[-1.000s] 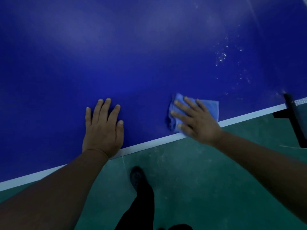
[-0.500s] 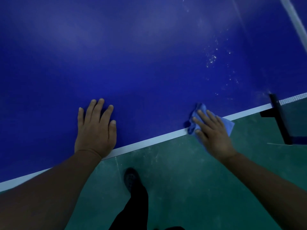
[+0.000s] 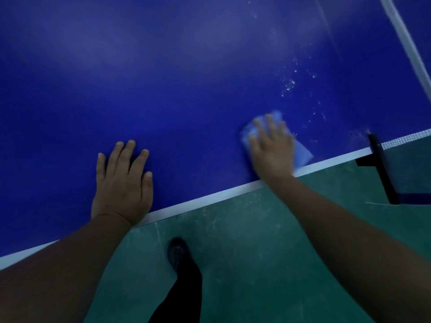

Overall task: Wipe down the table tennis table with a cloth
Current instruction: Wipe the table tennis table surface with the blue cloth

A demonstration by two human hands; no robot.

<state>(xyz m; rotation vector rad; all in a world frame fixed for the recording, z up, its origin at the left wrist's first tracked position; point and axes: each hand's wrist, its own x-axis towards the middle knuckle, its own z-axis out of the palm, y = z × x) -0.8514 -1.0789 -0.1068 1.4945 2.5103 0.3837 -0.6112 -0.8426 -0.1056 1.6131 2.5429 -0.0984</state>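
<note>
- My right hand [image 3: 271, 149] lies flat on the cloth [image 3: 300, 152], fingers straight and a little spread, pressing it to the table top; nothing is curled round it.
- The picture of this hand is blurred, so I cannot tell the exact lie of each fingertip.
- The cloth is light blue and folded. It shows past my fingers on the far side and past the right side of my palm, where one corner reaches the white edge line [image 3: 210, 199].
- The cloth sits on the blue table tennis table [image 3: 163, 78], at its near edge, right of centre in my view.
- Just far and right of the cloth, a scatter of pale specks [image 3: 289, 85] lies on the blue surface, apart from the cloth.
- My left hand [image 3: 122, 180] rests palm down on the table well to the left, fingers straight and together, thumb alongside, holding nothing. Its heel is at the white edge line.
- The two hands are well apart, with bare blue surface between them.
- At the right, a black net post [image 3: 382, 169] is clamped at the table edge, and a strip of white net mesh [image 3: 405, 141] runs off to the right from it.
- A white line [image 3: 405, 43] crosses the far right corner of the view.
- Near me, below the table edge, is green floor [image 3: 256, 264], dusted with faint pale flecks.
- My dark shoe [image 3: 178, 255] and dark trouser leg [image 3: 182, 297] stand on that floor, between my two forearms.
</note>
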